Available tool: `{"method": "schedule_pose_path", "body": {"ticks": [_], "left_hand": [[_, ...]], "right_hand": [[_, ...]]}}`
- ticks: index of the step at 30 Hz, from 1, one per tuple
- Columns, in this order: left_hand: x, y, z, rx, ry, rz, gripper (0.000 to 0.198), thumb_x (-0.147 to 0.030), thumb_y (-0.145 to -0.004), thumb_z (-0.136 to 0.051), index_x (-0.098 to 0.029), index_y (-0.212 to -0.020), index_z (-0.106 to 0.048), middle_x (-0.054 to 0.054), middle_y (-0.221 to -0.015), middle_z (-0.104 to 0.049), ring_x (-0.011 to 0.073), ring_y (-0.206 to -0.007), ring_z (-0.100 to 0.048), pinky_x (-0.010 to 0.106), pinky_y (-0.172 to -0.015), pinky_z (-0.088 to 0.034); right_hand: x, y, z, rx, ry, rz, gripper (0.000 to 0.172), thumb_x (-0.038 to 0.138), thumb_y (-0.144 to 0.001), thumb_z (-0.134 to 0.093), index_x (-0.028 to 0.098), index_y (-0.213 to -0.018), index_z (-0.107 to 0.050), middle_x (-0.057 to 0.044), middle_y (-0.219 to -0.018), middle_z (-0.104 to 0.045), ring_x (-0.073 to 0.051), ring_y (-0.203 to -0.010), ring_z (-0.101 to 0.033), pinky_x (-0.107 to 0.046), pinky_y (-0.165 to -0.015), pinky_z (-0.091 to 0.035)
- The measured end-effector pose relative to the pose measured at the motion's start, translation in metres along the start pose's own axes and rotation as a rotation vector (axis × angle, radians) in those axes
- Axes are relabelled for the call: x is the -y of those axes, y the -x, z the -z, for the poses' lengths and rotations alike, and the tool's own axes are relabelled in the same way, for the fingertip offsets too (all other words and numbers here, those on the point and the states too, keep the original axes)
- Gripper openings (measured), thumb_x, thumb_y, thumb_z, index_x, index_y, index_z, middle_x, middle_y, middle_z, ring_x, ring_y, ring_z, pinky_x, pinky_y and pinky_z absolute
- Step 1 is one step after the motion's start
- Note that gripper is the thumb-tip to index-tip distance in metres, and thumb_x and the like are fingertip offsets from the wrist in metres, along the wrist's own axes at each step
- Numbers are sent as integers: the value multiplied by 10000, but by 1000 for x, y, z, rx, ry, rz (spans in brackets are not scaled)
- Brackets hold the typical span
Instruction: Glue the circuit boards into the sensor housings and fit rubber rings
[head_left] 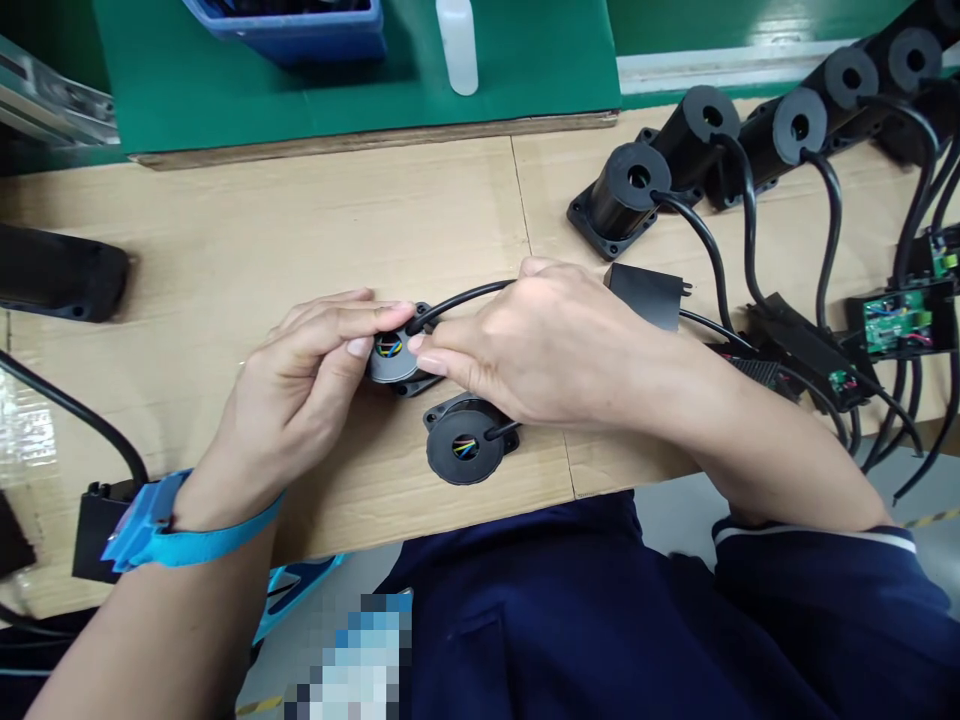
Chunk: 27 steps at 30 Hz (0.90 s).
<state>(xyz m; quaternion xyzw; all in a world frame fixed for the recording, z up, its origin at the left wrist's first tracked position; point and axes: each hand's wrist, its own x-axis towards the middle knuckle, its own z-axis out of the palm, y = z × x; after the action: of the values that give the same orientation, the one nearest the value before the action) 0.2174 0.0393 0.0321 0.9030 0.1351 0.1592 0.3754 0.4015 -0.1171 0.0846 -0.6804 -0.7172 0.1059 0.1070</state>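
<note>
Both my hands close on a black cylindrical housing [389,370] with a flanged base, standing on the cardboard-covered bench. Coloured wires show through the round hole in its top, and a black cable [469,293] comes out beside that hole. My left hand [307,360] grips the housing's left side, fingers and thumb at its rim. My right hand [517,340] presses thumb and finger to the right side by the cable; its other fingers are hidden under the hand. Just nearer to me stands a second black housing [457,460] with wires inside and its own cable.
Several black housings [630,190] with cables stand in rows at the back right. Open boxes with green circuit boards [896,322] lie right. A green platform [517,70] at the back bears a blue bin [300,35] and a white bottle [457,50]. Another housing [60,275] lies left.
</note>
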Motion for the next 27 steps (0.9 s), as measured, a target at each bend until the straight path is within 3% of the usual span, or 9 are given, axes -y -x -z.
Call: {"method": "schedule_pose_path", "body": {"ticks": [4,7,10,15,18,23,27], "left_hand": [[0,2,-2,23,91,66,315,-314,-1064,-436,-334,-1300,-644,-65,-1327,-682,228,-1359,-553,514,-1219,-409],[-3,0,-1,39,225,157,445,-369,-1048,-471,-351,-1492,-457,2,-1352,-668,241,-1364,-547,504,-1210,-414],[-5,-8,1,91,334,243,602,-414,-1022,-515,-307,-1575,-300,63,-1235,-703,248,-1309,-586,467,-1142,-480],[-8,-24,1,116,395,289,587,-437,-982,-589,-279,-1517,-404,44,-1030,-656,205,-1028,-667,335,-891,-577],[-9,-28,-1,128,372,297,535,-454,-971,-609,-294,-1464,-477,21,-963,-632,178,-909,-654,292,-776,-555],[1,-19,-2,108,448,235,445,-410,-1004,-567,-280,-1427,-518,36,-1040,-690,171,-937,-668,295,-814,-548],[11,-5,2,98,437,107,480,-325,-1005,-566,-301,-1470,-445,88,-1345,-635,226,-1211,-631,396,-1021,-526]], "right_hand": [[0,0,0,1,-4,-17,501,393,-1100,-284,211,-1003,-740,-23,-879,-752,-191,-791,-708,-346,-735,-459],[1,-2,3,31,5,-44,469,398,-1093,-307,225,-1026,-738,-30,-838,-765,-183,-724,-690,-319,-643,-395],[2,-4,6,72,14,-61,434,412,-1084,-344,234,-1046,-739,-38,-815,-774,-178,-671,-670,-315,-591,-326],[3,-3,6,102,47,-72,564,426,-1090,-274,197,-893,-751,-49,-715,-743,-179,-612,-654,-330,-597,-308],[2,-2,3,94,27,-46,573,425,-1096,-236,215,-963,-753,-31,-763,-758,-183,-638,-674,-330,-615,-344],[5,-1,2,52,39,-23,467,397,-1097,-286,233,-1113,-722,-27,-841,-783,-179,-696,-711,-319,-667,-406],[7,1,1,19,56,-15,455,378,-1097,-289,225,-1141,-715,-29,-841,-787,-166,-653,-710,-314,-655,-419]]}}
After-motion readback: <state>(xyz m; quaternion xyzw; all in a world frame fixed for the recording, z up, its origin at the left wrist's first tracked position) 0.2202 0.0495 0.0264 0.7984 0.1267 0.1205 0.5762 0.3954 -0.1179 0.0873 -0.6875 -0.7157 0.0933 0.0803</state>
